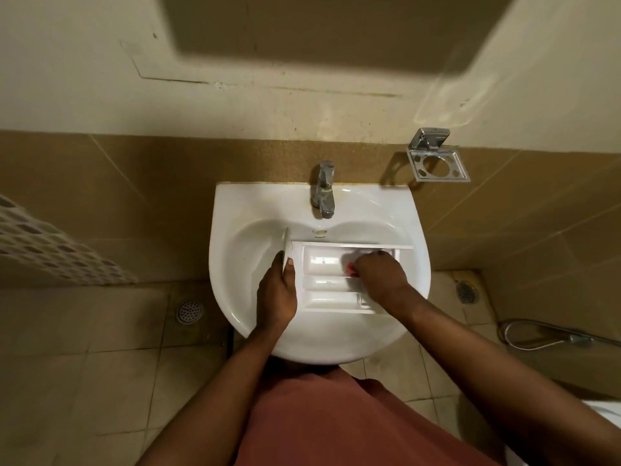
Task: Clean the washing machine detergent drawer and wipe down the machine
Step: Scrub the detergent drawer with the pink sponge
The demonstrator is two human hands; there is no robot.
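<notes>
The white detergent drawer (331,284) lies across the bowl of a white washbasin (235,230), its front panel at the left and its compartments facing up. My left hand (277,292) grips the drawer's front panel end. My right hand (378,275) is curled over the right part of the drawer, holding a small pink and red thing (351,268), mostly hidden under the fingers, inside a compartment.
A chrome tap (324,190) stands at the back of the basin. A chrome wall holder (437,159) sits to the right. Floor drains (190,311) (466,291) lie on both sides, and a hose with sprayer (551,336) lies at the right. A dotted basket (50,243) is at left.
</notes>
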